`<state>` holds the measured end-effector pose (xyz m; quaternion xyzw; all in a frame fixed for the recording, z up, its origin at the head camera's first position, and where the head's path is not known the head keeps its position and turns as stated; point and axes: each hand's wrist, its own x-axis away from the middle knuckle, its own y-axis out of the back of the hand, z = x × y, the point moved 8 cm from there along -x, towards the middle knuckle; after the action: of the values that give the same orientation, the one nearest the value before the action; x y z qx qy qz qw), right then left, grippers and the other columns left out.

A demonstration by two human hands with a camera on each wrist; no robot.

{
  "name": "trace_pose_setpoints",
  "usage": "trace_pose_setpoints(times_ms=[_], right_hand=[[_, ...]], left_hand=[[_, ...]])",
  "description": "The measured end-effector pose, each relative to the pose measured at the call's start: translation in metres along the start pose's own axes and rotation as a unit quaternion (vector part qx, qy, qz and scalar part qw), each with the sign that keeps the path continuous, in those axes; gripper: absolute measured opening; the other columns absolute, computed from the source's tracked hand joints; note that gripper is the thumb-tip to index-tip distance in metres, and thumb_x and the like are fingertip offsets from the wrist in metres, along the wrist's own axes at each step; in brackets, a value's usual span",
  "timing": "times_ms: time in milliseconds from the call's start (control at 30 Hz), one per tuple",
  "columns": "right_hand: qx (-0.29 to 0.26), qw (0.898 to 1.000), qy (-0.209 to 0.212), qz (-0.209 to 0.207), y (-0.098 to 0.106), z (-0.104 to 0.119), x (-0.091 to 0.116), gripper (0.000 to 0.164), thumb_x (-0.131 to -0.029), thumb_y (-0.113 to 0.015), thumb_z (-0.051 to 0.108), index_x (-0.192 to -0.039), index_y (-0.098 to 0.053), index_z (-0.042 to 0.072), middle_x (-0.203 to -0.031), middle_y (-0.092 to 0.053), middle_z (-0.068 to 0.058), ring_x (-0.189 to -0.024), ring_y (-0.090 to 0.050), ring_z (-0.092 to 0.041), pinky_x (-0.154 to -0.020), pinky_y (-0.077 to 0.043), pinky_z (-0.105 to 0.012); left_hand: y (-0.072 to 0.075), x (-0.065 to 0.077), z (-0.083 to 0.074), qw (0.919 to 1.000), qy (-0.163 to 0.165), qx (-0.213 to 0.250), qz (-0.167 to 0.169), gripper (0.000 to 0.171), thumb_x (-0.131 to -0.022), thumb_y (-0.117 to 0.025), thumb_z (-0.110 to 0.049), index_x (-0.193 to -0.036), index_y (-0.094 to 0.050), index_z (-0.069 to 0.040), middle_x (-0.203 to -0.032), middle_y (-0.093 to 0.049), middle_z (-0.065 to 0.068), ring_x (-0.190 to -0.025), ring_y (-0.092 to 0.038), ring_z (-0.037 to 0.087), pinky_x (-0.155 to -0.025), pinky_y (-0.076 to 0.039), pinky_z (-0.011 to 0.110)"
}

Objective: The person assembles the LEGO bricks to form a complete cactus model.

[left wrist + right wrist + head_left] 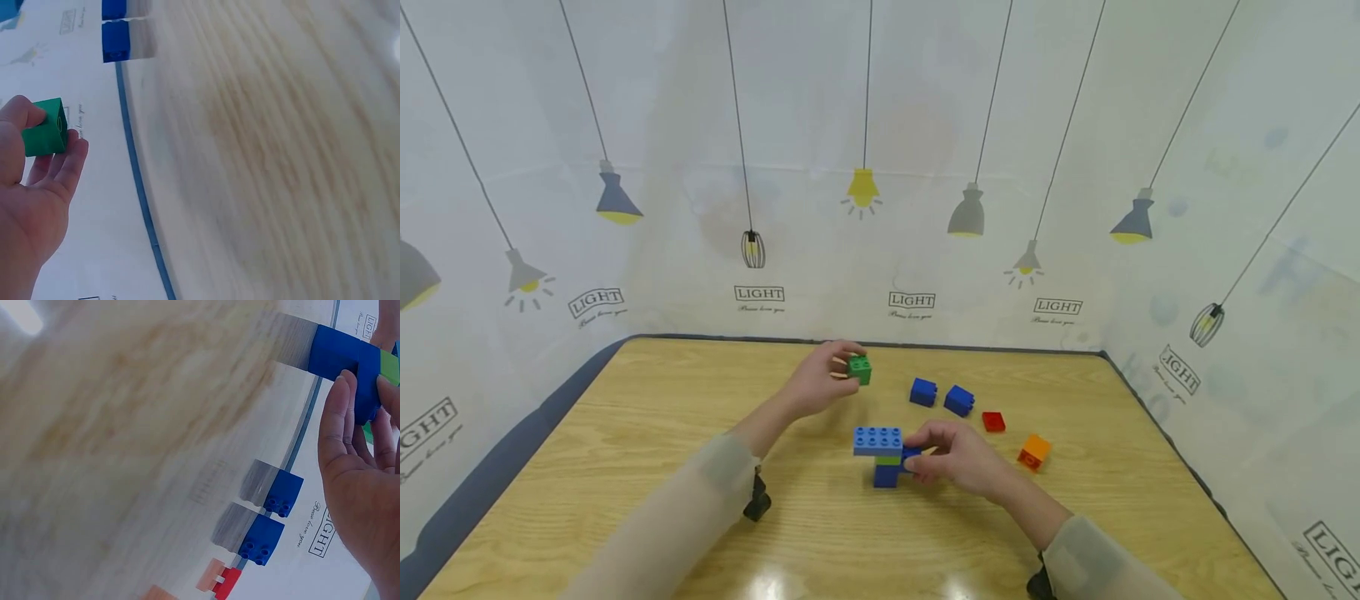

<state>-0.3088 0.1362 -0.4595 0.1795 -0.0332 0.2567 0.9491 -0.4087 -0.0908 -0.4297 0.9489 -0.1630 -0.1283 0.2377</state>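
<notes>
Fingers and thumb of the left hand [820, 379] are pinching a green block [859, 370], grip narrow; its studs are facing up, its hollow underside showing to the left wrist camera. Right hand [958, 458] is also holding narrow, thumb and fingertips gripping a dark blue block [912, 456]. That piece is touching a small stack [887, 460] just left of the right grip: lower blue block [886, 477] standing on the wooden table [625, 417], lime block [891, 460] above it, light blue brick [877, 442] lying across the top. Cannot tell whether the held piece is fastening to it. Green block is being held beyond the stack, apart from the right grip. Loose pieces are lying near the right hand: two blue blocks [958, 401] beyond it, studs facing sideways; red block [993, 422] beyond and rightward; orange block [1034, 452] to the right, near the forearm.
</notes>
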Motion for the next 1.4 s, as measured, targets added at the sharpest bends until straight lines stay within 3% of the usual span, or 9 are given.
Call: trace_pose_setpoints(times_ms=[133,400,800,967,1200,1400], right_hand=[[0.000,1.000,-0.002,-0.001,0.000,-0.001,0.000,0.027,-0.102,-0.081,0.018,-0.126,-0.075,0.007,-0.125,-0.075,-0.013,-0.091,-0.075,-0.023,-0.085,-0.068,-0.034],[-0.001,1.000,0.007,0.003,0.000,-0.001,0.001,0.026,-0.102,-0.080,0.017,-0.125,-0.075,0.006,-0.123,-0.076,-0.013,-0.090,-0.075,-0.023,-0.084,-0.069,-0.035],[-0.002,1.000,0.009,0.003,-0.001,-0.001,0.002,0.025,-0.102,-0.079,0.016,-0.125,-0.075,0.006,-0.123,-0.076,-0.014,-0.091,-0.076,-0.024,-0.086,-0.069,-0.038],[0.002,1.000,0.006,0.001,0.000,-0.002,0.001,0.025,-0.102,-0.080,0.017,-0.125,-0.075,0.006,-0.122,-0.076,-0.012,-0.090,-0.075,-0.023,-0.086,-0.069,-0.039],[0.006,1.000,0.002,-0.002,0.000,-0.001,0.001,0.025,-0.102,-0.080,0.017,-0.125,-0.076,0.007,-0.120,-0.077,-0.011,-0.089,-0.074,-0.021,-0.085,-0.069,-0.039],[0.008,1.000,0.004,-0.001,0.000,-0.001,0.000,0.025,-0.102,-0.080,0.018,-0.125,-0.076,0.008,-0.122,-0.076,-0.012,-0.090,-0.074,-0.022,-0.084,-0.068,-0.035]], left_hand=[[0.005,0.014,-0.014,0.9997,-0.016,0.021,0.003,0.047,-0.101,-0.075,-0.009,-0.146,-0.061,-0.009,-0.141,-0.065,0.017,-0.128,-0.071,0.037,-0.102,-0.065,0.044],[0.013,0.041,-0.039,0.9986,-0.050,0.009,0.012,0.042,-0.104,-0.075,-0.014,-0.143,-0.061,-0.010,-0.131,-0.069,0.012,-0.117,-0.074,0.029,-0.097,-0.066,0.041],[0.000,0.080,-0.052,0.9950,-0.049,0.029,0.081,0.043,-0.106,-0.074,-0.019,-0.148,-0.066,-0.022,-0.142,-0.069,0.010,-0.121,-0.074,0.030,-0.095,-0.066,0.037],[-0.005,0.089,-0.051,0.9935,-0.045,0.044,0.095,0.044,-0.106,-0.075,-0.019,-0.148,-0.065,-0.022,-0.145,-0.067,0.012,-0.123,-0.073,0.030,-0.095,-0.066,0.034],[-0.008,0.093,-0.054,0.9938,-0.060,0.051,0.079,0.044,-0.102,-0.078,-0.011,-0.143,-0.062,-0.013,-0.132,-0.070,0.010,-0.118,-0.073,0.028,-0.096,-0.065,0.030],[-0.012,0.097,-0.056,0.9934,-0.065,0.059,0.074,0.042,-0.101,-0.078,-0.011,-0.141,-0.064,-0.012,-0.133,-0.070,0.010,-0.119,-0.073,0.031,-0.094,-0.065,0.030]])
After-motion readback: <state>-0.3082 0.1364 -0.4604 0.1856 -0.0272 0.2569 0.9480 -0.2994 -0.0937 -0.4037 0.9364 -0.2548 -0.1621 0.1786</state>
